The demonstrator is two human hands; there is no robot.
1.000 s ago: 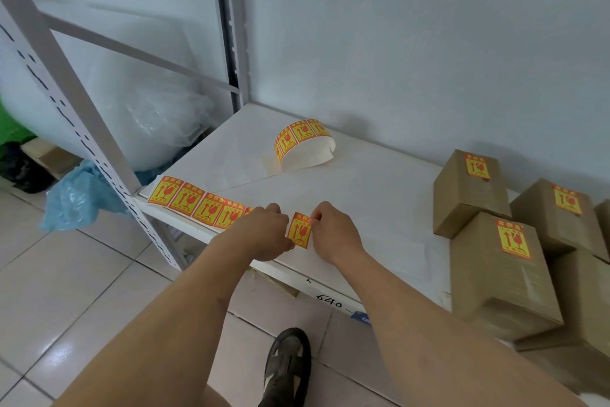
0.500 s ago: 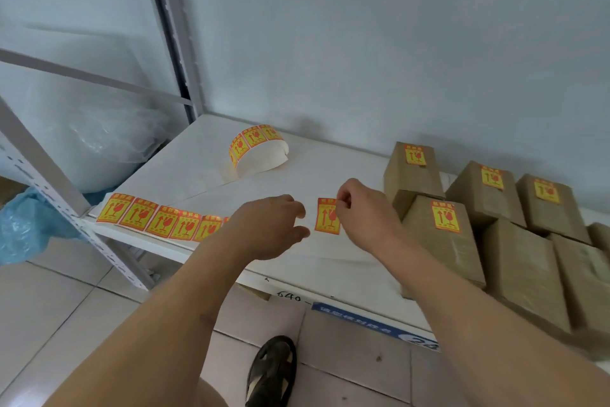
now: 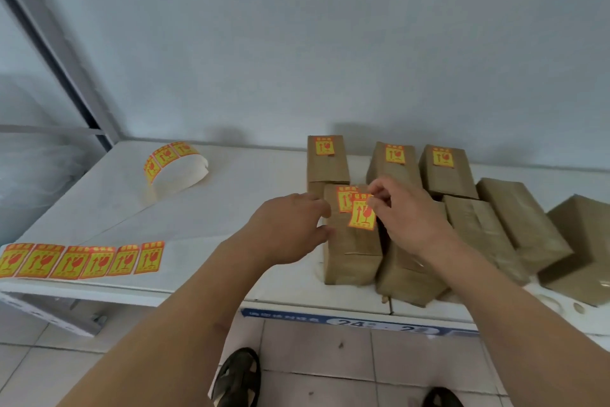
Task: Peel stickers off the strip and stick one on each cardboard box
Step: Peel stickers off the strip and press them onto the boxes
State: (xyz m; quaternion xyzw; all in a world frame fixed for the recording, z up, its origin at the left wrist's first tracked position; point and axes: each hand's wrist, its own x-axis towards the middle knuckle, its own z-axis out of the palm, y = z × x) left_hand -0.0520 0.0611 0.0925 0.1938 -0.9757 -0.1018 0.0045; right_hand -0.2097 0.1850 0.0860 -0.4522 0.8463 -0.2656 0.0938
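My right hand (image 3: 407, 218) pinches a peeled yellow-and-red sticker (image 3: 362, 215) by its top corner, above a cardboard box (image 3: 351, 251) that carries a sticker of its own. My left hand (image 3: 290, 230) hovers open just left of that box, holding nothing. The sticker strip (image 3: 79, 261) lies flat at the shelf's front left. Its curled end (image 3: 171, 162) stands at the back left. Three boxes in the back row (image 3: 326, 161) bear stickers. Several plain boxes (image 3: 521, 222) lie to the right.
The white shelf (image 3: 231, 195) runs along a pale wall, with a metal upright (image 3: 56, 47) at the left. A blue label strip (image 3: 343, 321) marks the front edge. My sandalled feet (image 3: 237, 377) stand on the tiled floor below.
My view and both hands have swung right from the strip to the boxes. The right hand carried the peeled sticker over the front box; the left hand let go and followed.
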